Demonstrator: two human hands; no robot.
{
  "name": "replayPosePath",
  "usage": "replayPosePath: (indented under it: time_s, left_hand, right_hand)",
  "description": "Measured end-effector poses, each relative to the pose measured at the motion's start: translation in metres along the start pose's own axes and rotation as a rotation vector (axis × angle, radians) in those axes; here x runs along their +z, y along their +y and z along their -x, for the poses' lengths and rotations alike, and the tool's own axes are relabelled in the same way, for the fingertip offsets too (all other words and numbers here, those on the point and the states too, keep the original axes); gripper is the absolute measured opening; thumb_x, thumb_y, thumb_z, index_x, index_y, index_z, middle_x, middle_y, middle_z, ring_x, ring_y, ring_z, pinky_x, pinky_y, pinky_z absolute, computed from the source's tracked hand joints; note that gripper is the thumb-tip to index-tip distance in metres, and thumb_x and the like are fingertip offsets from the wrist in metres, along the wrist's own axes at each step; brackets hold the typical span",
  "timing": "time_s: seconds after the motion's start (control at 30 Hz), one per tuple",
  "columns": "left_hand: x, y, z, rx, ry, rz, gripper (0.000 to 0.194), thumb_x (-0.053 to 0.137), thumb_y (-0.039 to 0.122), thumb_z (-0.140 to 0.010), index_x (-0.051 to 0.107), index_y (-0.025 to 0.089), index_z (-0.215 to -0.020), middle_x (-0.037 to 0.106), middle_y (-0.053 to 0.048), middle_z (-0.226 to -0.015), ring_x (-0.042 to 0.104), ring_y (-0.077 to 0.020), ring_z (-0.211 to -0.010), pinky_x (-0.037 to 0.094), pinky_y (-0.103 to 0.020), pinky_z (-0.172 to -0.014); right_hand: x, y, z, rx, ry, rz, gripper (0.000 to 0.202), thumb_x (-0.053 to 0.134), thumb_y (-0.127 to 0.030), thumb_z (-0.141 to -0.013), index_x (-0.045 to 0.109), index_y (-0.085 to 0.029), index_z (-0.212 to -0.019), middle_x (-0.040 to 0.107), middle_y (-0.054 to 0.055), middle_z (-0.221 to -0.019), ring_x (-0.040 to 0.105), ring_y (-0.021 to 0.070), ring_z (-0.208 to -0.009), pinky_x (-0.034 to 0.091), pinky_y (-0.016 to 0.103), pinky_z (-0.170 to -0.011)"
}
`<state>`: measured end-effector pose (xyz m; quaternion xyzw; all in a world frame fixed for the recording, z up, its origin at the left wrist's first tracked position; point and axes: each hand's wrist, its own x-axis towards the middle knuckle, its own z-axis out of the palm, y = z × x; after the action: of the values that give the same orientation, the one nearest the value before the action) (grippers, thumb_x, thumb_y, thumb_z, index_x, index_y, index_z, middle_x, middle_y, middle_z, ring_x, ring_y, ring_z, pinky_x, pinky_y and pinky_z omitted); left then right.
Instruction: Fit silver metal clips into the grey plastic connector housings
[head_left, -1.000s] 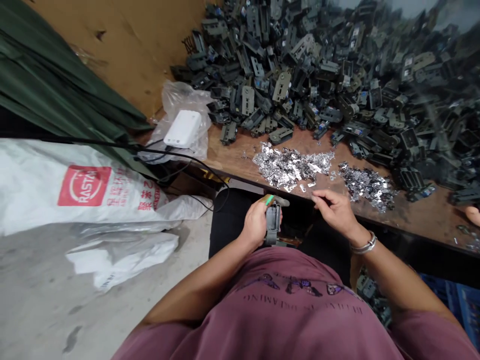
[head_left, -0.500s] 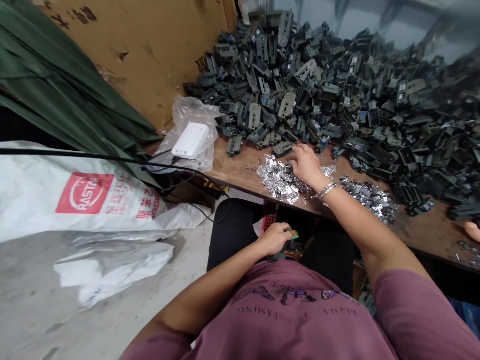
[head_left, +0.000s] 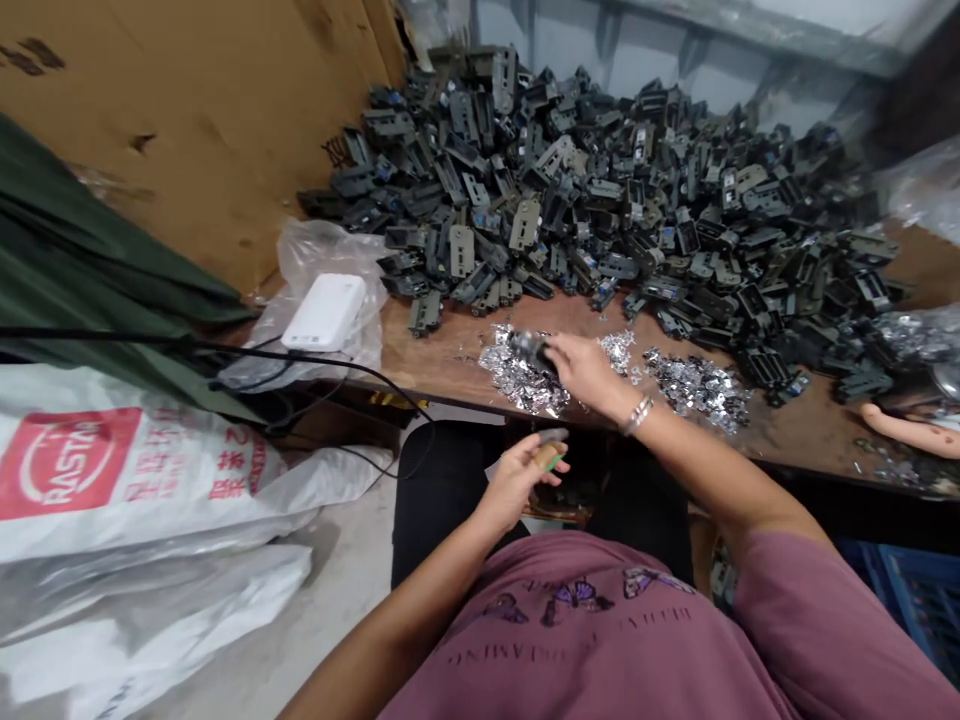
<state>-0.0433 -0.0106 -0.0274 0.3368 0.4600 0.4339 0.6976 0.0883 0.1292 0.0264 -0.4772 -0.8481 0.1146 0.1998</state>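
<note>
My right hand (head_left: 585, 370), with a silver bracelet at its wrist, is closed on a dark plastic housing (head_left: 531, 350), blurred by motion. It holds the housing over a heap of small shiny metal pieces (head_left: 517, 380) near the table's front edge. Lower and closer to my body, my left hand (head_left: 514, 480) is raised above my lap with its fingers apart. Grey and tan-green coverings, seemingly finger cots or tape, show at its fingertips. No part can be made out in that hand. A large pile of similar dark plastic housings (head_left: 600, 190) lies behind both hands.
A second heap of metal pieces (head_left: 701, 390) lies to the right on the wooden table (head_left: 420, 375). At left, a white box-shaped device (head_left: 325, 312) with cables rests on clear plastic. White sacks (head_left: 172, 480) stand on the floor. Another person's hand (head_left: 907, 430) shows at far right.
My right hand has taken a dark plastic housing from the pile's front edge and drawn it toward me. My left hand has risen from my lap and its fingers have spread. The view has shifted right.
</note>
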Motion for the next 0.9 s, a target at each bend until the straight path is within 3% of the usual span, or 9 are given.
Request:
replayPosePath:
  time_s: [0.07, 0.13, 0.23, 0.33, 0.4, 0.5, 0.6, 0.73, 0.9]
  left_hand:
    - [-0.002, 0.008, 0.006, -0.013, 0.019, 0.168, 0.054, 0.08, 0.051, -0.067, 0.064, 0.018, -0.106, 0.069, -0.009, -0.104, 0.068, -0.0186, -0.082, 0.053, -0.028, -0.065]
    - [0.001, 0.011, 0.01, -0.023, 0.031, 0.221, 0.054, 0.086, 0.044, -0.06, 0.065, 0.016, -0.101, 0.07, -0.006, -0.094, 0.067, -0.0172, -0.077, 0.055, -0.027, -0.064]
    - [0.009, 0.009, 0.011, -0.059, 0.057, 0.183, 0.045, 0.089, 0.039, -0.057, 0.066, 0.013, -0.084, 0.069, -0.004, -0.079, 0.066, -0.015, -0.067, 0.053, -0.024, -0.057]
    - [0.02, 0.006, 0.009, -0.094, 0.031, 0.127, 0.042, 0.087, 0.04, -0.059, 0.066, 0.013, -0.083, 0.071, -0.005, -0.079, 0.069, -0.0169, -0.068, 0.051, -0.022, -0.052]
    - [0.027, 0.006, 0.007, -0.099, 0.006, 0.075, 0.041, 0.087, 0.04, -0.06, 0.066, 0.012, -0.082, 0.071, -0.005, -0.077, 0.07, -0.0174, -0.068, 0.051, -0.021, -0.051]
    - [0.036, 0.009, 0.004, -0.105, -0.01, 0.006, 0.043, 0.086, 0.042, -0.059, 0.062, 0.012, -0.079, 0.069, -0.004, -0.07, 0.068, -0.0164, -0.059, 0.046, -0.019, -0.044]
    - [0.042, 0.012, 0.001, -0.086, 0.001, -0.032, 0.045, 0.084, 0.046, -0.06, 0.058, 0.014, -0.077, 0.067, -0.002, -0.066, 0.063, -0.0129, -0.048, 0.036, -0.017, -0.036]
    - [0.04, 0.013, -0.002, -0.007, 0.055, -0.129, 0.039, 0.081, 0.043, -0.064, 0.057, 0.015, -0.077, 0.062, 0.001, -0.061, 0.054, -0.0089, -0.045, 0.036, -0.018, -0.038]
    - [0.035, 0.011, -0.004, 0.204, 0.069, -0.233, 0.037, 0.084, 0.03, -0.06, 0.058, 0.017, -0.082, 0.065, 0.001, -0.073, 0.059, -0.0113, -0.063, 0.05, -0.024, -0.062]
  right_hand:
    - [0.0, -0.015, 0.045, -0.043, -0.012, -0.057, 0.017, 0.05, -0.018, -0.096, 0.067, -0.021, -0.096, 0.071, 0.001, -0.08, 0.065, 0.0131, -0.072, 0.053, 0.024, -0.07]
    - [0.002, -0.022, 0.084, -0.187, -0.007, -0.19, 0.019, 0.049, -0.017, -0.094, 0.067, -0.021, -0.1, 0.072, 0.002, -0.079, 0.065, 0.0153, -0.069, 0.054, 0.027, -0.067]
    - [-0.005, -0.007, 0.116, -0.162, 0.047, -0.24, 0.021, 0.049, -0.022, -0.094, 0.067, -0.021, -0.105, 0.075, 0.005, -0.086, 0.069, 0.0177, -0.074, 0.056, 0.029, -0.069]
    - [-0.024, 0.029, 0.114, 0.031, 0.147, -0.147, 0.022, 0.047, -0.021, -0.094, 0.068, -0.019, -0.1, 0.075, 0.008, -0.089, 0.07, 0.0204, -0.078, 0.055, 0.033, -0.073]
    - [-0.036, 0.054, 0.101, 0.226, 0.144, 0.091, 0.019, 0.051, -0.023, -0.091, 0.07, -0.017, -0.095, 0.074, 0.011, -0.092, 0.069, 0.024, -0.085, 0.053, 0.035, -0.076]
    - [-0.043, 0.079, 0.082, 0.43, -0.007, 0.357, 0.025, 0.056, -0.036, -0.09, 0.071, -0.015, -0.091, 0.073, 0.016, -0.093, 0.069, 0.0278, -0.086, 0.05, 0.035, -0.074]
    - [-0.038, 0.088, 0.074, 0.465, -0.126, 0.431, 0.025, 0.053, -0.031, -0.091, 0.071, -0.015, -0.09, 0.073, 0.017, -0.094, 0.068, 0.0263, -0.084, 0.047, 0.032, -0.071]
    - [-0.036, 0.081, 0.09, 0.403, -0.072, 0.222, 0.019, 0.051, -0.023, -0.088, 0.068, -0.016, -0.086, 0.072, 0.011, -0.089, 0.065, 0.0207, -0.077, 0.043, 0.029, -0.068]
    - [-0.045, 0.038, 0.123, 0.27, -0.042, -0.324, 0.013, 0.054, -0.026, -0.085, 0.064, -0.018, -0.081, 0.065, 0.0, -0.069, 0.055, 0.0118, -0.059, 0.04, 0.023, -0.058]
